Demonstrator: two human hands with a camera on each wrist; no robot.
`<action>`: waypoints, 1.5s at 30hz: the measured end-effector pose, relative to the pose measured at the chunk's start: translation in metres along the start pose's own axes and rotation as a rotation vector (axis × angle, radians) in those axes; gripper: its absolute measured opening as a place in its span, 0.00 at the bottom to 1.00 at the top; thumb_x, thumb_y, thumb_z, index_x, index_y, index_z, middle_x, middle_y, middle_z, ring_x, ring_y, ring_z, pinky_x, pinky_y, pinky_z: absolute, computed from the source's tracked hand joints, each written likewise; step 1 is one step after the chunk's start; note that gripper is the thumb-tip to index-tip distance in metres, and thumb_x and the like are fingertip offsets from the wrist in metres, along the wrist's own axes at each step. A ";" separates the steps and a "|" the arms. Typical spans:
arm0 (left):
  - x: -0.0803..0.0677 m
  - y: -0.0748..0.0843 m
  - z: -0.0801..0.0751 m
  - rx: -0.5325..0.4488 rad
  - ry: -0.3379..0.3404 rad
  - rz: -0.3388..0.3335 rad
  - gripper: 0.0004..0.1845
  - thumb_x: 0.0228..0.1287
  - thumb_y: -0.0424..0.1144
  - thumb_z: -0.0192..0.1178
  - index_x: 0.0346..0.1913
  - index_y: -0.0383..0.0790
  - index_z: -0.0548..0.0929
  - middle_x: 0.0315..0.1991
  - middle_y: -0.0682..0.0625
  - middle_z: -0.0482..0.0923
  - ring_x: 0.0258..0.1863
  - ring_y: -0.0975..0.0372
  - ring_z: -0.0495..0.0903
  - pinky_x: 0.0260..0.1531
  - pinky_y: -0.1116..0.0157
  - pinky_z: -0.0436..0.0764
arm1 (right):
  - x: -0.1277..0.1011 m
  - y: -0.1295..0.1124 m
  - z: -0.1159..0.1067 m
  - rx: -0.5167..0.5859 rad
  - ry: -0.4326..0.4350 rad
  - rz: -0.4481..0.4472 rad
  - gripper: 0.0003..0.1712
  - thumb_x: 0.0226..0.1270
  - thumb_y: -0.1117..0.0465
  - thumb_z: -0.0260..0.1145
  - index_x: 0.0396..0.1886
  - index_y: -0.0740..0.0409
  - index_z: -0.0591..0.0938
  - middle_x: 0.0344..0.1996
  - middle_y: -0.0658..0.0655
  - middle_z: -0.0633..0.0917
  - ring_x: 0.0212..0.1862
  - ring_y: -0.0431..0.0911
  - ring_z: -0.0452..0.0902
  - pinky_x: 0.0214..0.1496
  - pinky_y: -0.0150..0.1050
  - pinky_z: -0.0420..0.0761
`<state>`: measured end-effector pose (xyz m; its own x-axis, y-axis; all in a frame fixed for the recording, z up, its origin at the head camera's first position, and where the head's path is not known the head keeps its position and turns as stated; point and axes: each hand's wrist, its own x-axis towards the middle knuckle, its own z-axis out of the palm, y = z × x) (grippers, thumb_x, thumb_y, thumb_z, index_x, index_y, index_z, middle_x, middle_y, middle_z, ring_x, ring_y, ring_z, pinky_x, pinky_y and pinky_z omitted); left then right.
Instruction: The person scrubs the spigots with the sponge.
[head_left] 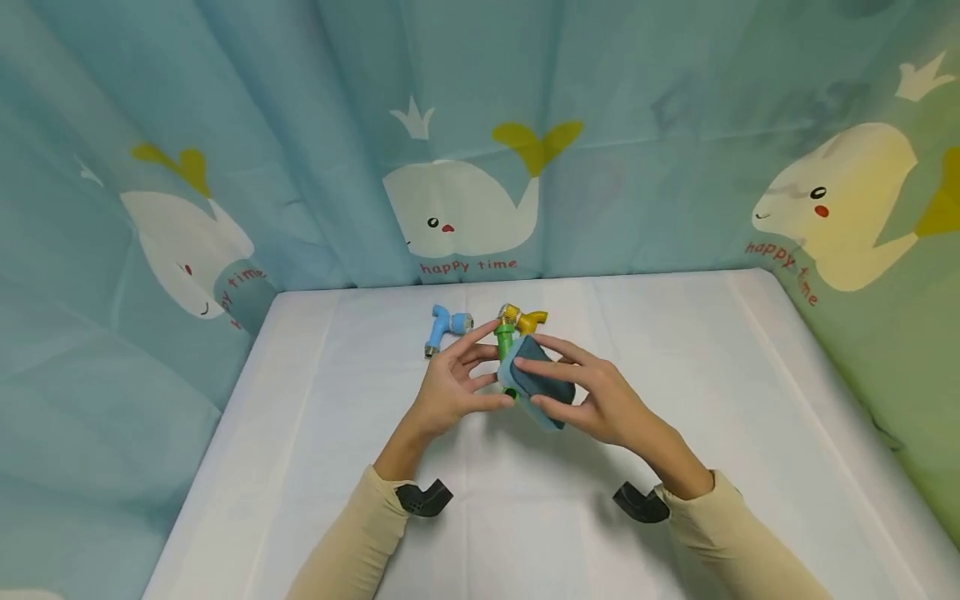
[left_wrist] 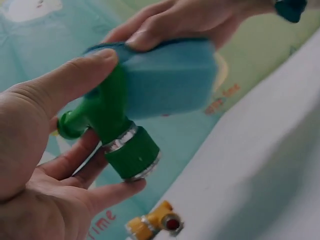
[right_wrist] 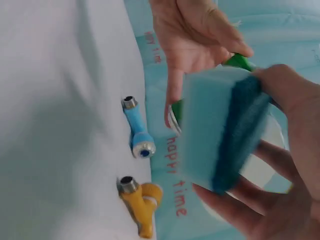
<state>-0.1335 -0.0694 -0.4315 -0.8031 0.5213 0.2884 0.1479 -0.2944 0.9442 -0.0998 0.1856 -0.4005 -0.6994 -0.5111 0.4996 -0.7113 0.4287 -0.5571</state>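
Note:
My left hand grips a green tap between thumb and fingers, held up off the table. In the left wrist view its wide collar with a silvery edge points down toward the fingertips. My right hand pinches a light blue sponge with a darker blue scouring side. The sponge's pale side lies against the tap's body in the left wrist view. In the right wrist view the sponge hides most of the tap.
A blue tap lies on the white-covered table, beyond my left hand. Just behind the green tap lies a yellow tap. A whale-printed curtain hangs along the table's back and sides.

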 end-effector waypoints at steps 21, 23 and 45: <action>-0.003 0.004 0.008 0.214 -0.005 0.056 0.51 0.50 0.23 0.78 0.78 0.39 0.65 0.65 0.37 0.72 0.64 0.52 0.74 0.61 0.52 0.79 | 0.006 -0.001 0.010 -0.014 0.122 0.114 0.30 0.64 0.61 0.77 0.66 0.50 0.83 0.70 0.62 0.75 0.58 0.57 0.82 0.41 0.47 0.88; -0.005 0.004 0.009 0.278 0.031 0.060 0.51 0.49 0.21 0.78 0.78 0.39 0.66 0.67 0.39 0.72 0.64 0.53 0.74 0.62 0.54 0.79 | 0.003 -0.003 0.013 -0.018 0.080 0.128 0.29 0.65 0.60 0.76 0.66 0.50 0.83 0.69 0.64 0.76 0.58 0.58 0.82 0.43 0.47 0.88; -0.002 0.010 0.001 -0.015 0.058 0.087 0.52 0.50 0.32 0.81 0.79 0.39 0.64 0.59 0.35 0.76 0.62 0.50 0.76 0.56 0.51 0.83 | -0.002 -0.003 0.011 0.167 0.016 0.214 0.29 0.69 0.60 0.73 0.69 0.47 0.80 0.72 0.58 0.74 0.58 0.52 0.82 0.40 0.39 0.87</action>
<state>-0.1297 -0.0721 -0.4223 -0.8196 0.4463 0.3592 0.2105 -0.3485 0.9134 -0.0950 0.1775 -0.4071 -0.8342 -0.4100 0.3687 -0.5269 0.3959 -0.7521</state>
